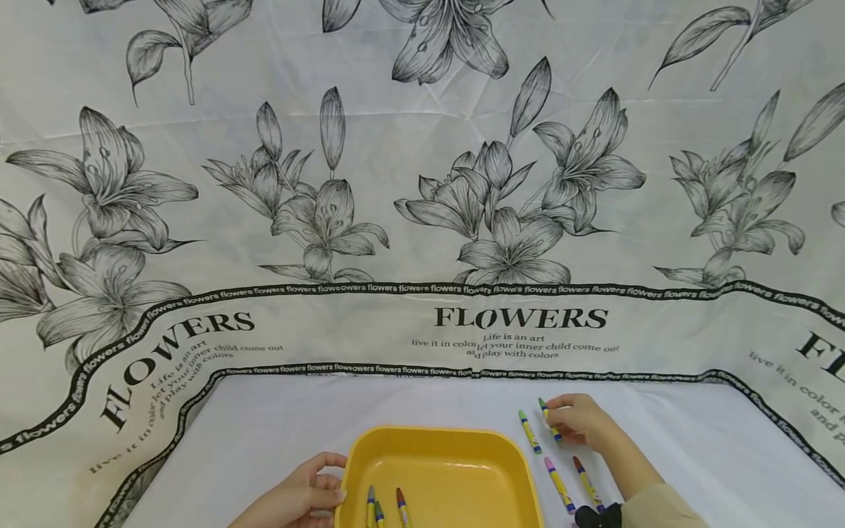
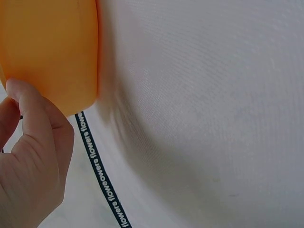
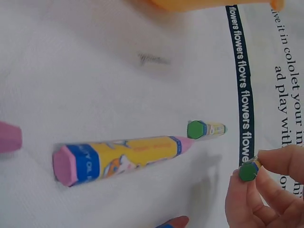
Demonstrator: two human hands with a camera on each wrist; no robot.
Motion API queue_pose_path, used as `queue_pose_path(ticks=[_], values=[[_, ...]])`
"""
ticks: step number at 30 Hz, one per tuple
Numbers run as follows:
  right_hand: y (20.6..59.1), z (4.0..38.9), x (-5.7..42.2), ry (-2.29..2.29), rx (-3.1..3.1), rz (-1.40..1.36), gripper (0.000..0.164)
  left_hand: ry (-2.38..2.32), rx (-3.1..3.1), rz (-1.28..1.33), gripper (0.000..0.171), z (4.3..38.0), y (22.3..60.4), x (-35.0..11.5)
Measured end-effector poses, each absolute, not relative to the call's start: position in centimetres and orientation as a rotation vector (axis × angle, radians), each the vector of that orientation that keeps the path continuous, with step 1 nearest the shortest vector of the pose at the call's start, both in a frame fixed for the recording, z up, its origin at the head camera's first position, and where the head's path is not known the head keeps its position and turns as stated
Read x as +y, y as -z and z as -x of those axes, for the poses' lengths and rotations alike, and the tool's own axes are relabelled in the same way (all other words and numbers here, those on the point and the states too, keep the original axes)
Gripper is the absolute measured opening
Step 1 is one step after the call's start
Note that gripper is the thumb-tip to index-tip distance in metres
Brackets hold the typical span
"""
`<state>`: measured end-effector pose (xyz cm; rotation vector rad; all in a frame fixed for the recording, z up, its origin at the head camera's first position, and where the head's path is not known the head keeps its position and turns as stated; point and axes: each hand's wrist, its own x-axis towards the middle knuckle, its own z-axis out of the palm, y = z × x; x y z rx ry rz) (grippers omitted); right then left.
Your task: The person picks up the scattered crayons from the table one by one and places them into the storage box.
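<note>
My right hand (image 1: 581, 419) pinches a green oil pastel (image 3: 248, 172) between thumb and fingertips, holding it over the white cloth. Beside it lies a light green oil pastel (image 1: 529, 431). Nearer my right wrist lie a pink oil pastel (image 1: 559, 484) and a brown one (image 1: 587, 484); the pink one's yellow wrapper with blue bands fills the right wrist view. My left hand (image 1: 300, 493) grips the left wall of a yellow tray (image 1: 449, 431), fingers at the rim. Inside the tray rest a grey (image 1: 370, 504), a green (image 1: 379, 515) and a reddish-brown oil pastel (image 1: 403, 507).
White cloth (image 1: 284, 411) covers the table, with a black "flowers" band (image 1: 396, 371) along its back edge. A flower-print sheet (image 1: 370, 183) rises behind. At the right wrist view's left edge, another pink end (image 3: 9, 137) shows.
</note>
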<state>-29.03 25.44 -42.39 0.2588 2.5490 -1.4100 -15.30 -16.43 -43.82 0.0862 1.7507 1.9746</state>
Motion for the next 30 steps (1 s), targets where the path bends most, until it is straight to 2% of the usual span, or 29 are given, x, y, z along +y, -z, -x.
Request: queue_pose_path(ticks=[9, 15, 30], values=[[41.1, 28.3, 24.6, 1.558, 2.414, -0.196, 0.042, -1.974, 1.746, -0.084, 0.048, 15.3, 43.9, -16.6], [40.1, 27.1, 24.0, 1.706, 2.221, -0.058, 0.042, -1.976, 1.749, -0.085, 0.048, 15.4, 44.1, -16.7], [38.5, 24.0, 21.2, 1.726, 1.968, 0.213, 0.047, -1.986, 1.735, -0.086, 0.048, 15.5, 44.1, -16.5]])
